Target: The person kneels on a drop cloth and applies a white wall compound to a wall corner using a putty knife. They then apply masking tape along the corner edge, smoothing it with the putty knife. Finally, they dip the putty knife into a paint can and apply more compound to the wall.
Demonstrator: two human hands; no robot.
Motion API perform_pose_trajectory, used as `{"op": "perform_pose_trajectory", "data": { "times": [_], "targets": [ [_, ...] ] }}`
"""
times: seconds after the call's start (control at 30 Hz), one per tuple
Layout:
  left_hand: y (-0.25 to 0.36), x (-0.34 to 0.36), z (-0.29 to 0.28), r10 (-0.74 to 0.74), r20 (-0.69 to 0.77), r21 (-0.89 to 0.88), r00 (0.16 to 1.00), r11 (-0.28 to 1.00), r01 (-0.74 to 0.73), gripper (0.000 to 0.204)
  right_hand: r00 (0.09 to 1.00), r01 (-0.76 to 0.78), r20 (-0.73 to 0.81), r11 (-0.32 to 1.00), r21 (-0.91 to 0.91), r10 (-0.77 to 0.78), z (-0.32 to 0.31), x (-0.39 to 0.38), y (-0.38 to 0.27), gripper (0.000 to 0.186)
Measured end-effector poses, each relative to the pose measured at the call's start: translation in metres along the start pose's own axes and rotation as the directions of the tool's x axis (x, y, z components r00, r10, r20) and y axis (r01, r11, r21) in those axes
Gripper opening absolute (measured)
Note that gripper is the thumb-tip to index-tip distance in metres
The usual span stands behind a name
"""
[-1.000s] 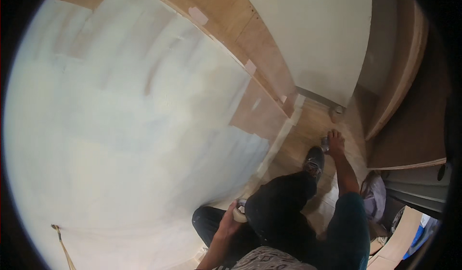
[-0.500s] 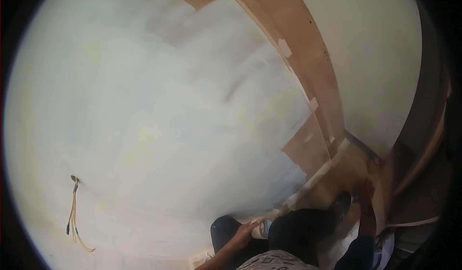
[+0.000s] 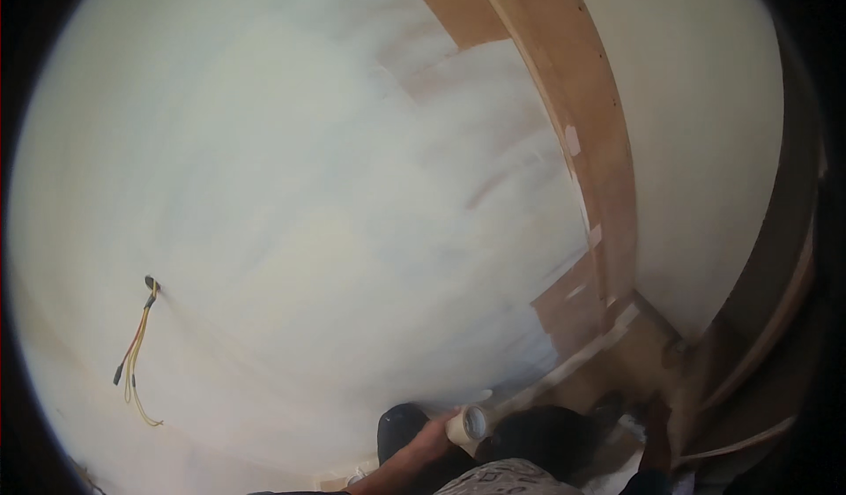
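A cream roll of tape (image 3: 475, 423) sits in my left hand (image 3: 432, 438), with its round end turned toward the right. My fingers are wrapped around it, between my two dark-clad knees. Far lower right, my right hand (image 3: 656, 409) reaches down near the floor beside my dark shoe (image 3: 608, 404). It is dark and blurred there, so its fingers and anything in them cannot be made out. Ahead stands a wall patchily coated in white (image 3: 308, 230), with bare brown patches (image 3: 573, 305) at its right edge.
A brown wooden upright (image 3: 599, 125) borders the wall, with a pale panel (image 3: 705, 142) beyond it. A pale strip (image 3: 573, 367) runs along the wall's foot by the brown floor (image 3: 648, 358). Loose yellow wires (image 3: 137, 345) hang from a wall hole at left.
The view has turned, so the wall and upright appear shifted right. The tape roll's round end now faces me more. My right hand has lowered toward the floor beside the shoe.
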State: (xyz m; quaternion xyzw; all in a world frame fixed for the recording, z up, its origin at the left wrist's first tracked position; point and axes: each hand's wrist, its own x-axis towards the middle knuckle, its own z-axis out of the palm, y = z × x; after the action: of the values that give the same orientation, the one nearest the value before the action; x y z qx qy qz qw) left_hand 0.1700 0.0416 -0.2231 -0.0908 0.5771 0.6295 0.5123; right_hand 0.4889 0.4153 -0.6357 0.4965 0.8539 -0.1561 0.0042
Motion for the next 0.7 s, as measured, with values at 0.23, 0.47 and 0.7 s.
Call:
{"op": "perform_pose_trajectory", "data": {
  "times": [0.23,0.47,0.7],
  "targets": [
    [0.012,0.004,-0.009,0.273,-0.003,0.108,0.962,0.956,-0.271,0.045,0.992,-0.106,-0.025,0.917,0.383,0.125,-0.063,-0.044,0.011,0.033],
    [0.030,-0.016,0.006,0.445,0.099,0.034,0.890,0.892,-0.450,0.043,0.889,-0.152,-0.218,0.709,0.689,0.403,-0.287,-0.072,-0.099,0.047],
    [0.046,-0.074,0.031,0.603,0.313,0.027,0.734,0.767,-0.641,0.039,0.867,0.437,-0.477,0.236,0.868,0.146,-0.454,-0.078,-0.209,0.028]
  ]
}}
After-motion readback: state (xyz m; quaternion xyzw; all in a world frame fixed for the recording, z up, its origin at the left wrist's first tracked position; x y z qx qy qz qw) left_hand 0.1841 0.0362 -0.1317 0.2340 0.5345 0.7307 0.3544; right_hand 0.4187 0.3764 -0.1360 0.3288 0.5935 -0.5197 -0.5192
